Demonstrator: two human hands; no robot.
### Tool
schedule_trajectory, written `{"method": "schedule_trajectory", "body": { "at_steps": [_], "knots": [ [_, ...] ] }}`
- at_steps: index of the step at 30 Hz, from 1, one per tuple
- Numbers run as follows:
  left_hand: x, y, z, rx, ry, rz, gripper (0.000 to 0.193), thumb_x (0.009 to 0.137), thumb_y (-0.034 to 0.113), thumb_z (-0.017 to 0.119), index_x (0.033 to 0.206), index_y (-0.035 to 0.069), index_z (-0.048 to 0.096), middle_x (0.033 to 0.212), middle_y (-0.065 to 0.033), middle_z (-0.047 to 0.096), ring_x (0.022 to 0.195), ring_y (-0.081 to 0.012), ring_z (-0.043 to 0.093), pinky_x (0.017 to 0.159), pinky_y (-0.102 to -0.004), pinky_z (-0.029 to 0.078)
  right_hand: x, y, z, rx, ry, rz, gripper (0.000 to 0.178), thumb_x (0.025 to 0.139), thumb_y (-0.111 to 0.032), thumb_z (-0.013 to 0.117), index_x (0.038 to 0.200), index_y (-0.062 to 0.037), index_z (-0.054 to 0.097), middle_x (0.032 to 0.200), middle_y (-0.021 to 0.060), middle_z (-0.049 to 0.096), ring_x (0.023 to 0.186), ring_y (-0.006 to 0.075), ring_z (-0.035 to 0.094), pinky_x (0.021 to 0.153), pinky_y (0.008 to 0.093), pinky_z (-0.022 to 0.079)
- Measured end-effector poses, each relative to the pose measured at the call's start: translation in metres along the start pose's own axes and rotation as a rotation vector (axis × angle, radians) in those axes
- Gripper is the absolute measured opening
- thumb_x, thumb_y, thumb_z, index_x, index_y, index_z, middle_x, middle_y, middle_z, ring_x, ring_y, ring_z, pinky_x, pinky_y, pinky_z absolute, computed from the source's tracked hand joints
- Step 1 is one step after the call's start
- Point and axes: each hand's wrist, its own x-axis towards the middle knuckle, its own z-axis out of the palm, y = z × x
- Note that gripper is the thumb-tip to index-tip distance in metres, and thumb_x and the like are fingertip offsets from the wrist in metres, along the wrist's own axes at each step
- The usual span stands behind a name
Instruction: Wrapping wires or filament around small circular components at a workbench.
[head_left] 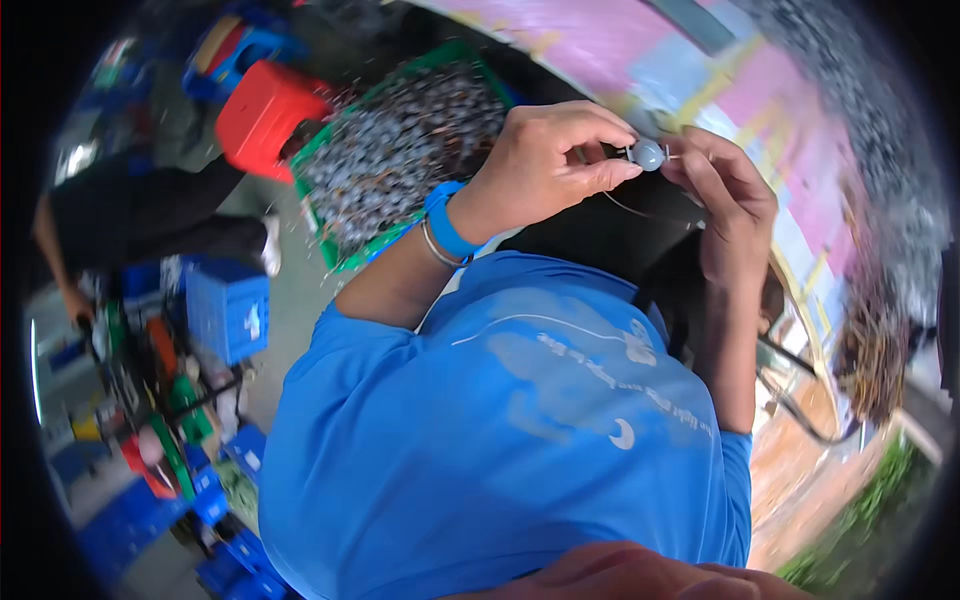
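A small, shiny grey ball-shaped part (648, 155) with short metal ends sits between my two hands, above the table's edge. My left hand (540, 165) is closed, thumb and index finger pinching the part's left end. On the other side, my right hand (728, 195) is closed at its right end, fingertips pressed together. Below the ball a thin wire (640, 211) curves from near the left thumb toward the right palm. How the wire joins the part cannot be made out.
A green crate (330, 250) heaped with similar grey parts and wires stands at the left. The table bears a patched pink-and-white sheet (575, 25), a grey pile (800, 40) and a brown bundle (875, 360). A red stool (265, 115), blue crate (228, 312) and another person (140, 215) are farther left.
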Motion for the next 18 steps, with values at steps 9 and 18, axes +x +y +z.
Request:
{"method": "schedule_trajectory", "body": {
  "at_steps": [9,18],
  "knots": [
    [-0.118,-0.053,-0.227,0.602,0.092,-0.815,0.031,0.084,0.022,0.075,0.108,0.003,0.071,0.078,-0.0091,0.072,0.064,-0.0132,0.068,0.059,-0.0267,0.056,0.017,0.002,-0.006,-0.138,-0.198,0.137,0.026,0.092,-0.001,0.063,0.117,0.0048,0.064,0.103,0.0155,0.070,0.090,0.0192,0.068,0.086,0.0295,0.054],
    [-0.278,-0.242,-0.247,1.004,-0.033,-0.903,0.070,0.083,0.043,0.074,0.143,0.019,0.046,0.149,-0.0269,0.034,0.136,-0.0424,0.036,0.110,-0.0467,0.036,0.059,-0.023,-0.004,-0.442,-0.073,-0.095,0.023,0.090,0.001,0.065,0.113,0.0050,0.065,0.104,0.0110,0.069,0.093,0.0178,0.066,0.088,0.0285,0.052]
  ]
}}
